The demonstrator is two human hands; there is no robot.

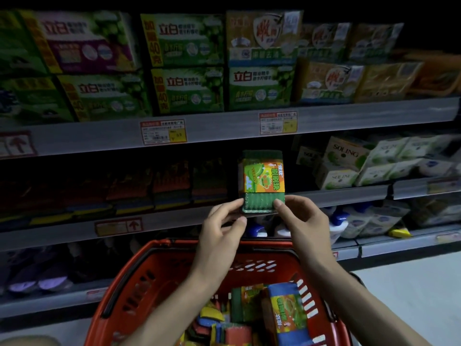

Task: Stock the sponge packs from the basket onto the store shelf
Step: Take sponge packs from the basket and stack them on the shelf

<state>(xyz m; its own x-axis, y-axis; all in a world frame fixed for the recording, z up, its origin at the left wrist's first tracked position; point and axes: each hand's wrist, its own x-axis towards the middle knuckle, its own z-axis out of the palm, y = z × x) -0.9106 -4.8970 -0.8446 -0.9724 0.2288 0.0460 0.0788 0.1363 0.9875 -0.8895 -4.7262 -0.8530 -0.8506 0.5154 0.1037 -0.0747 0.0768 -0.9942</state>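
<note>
Up and to the left of the left hand, a dim row of stocked sponge packs (pixel 149 188) stands on the store shelf (pixel 174 219), well apart from the fingers. The left hand (pixel 222 231) is raised, its thumb and curled fingers pinching the lower left corner of a sponge pack (pixel 262 182). This pack stands upright between the two hands, with green scouring pad at top and bottom and an orange and green label across its middle. Its bottom edge is level with the shelf's front lip; whether it rests there cannot be told. The right hand (pixel 299 221) pinches the pack's lower right corner in the same way. Up and to the right of this hand sit white boxes (pixel 346 163), and just below it, blue-capped bottles (pixel 336 221). Beneath both forearms lies the red basket (pixel 139 278), holding more sponge packs (pixel 287 313) in a loose heap.
</note>
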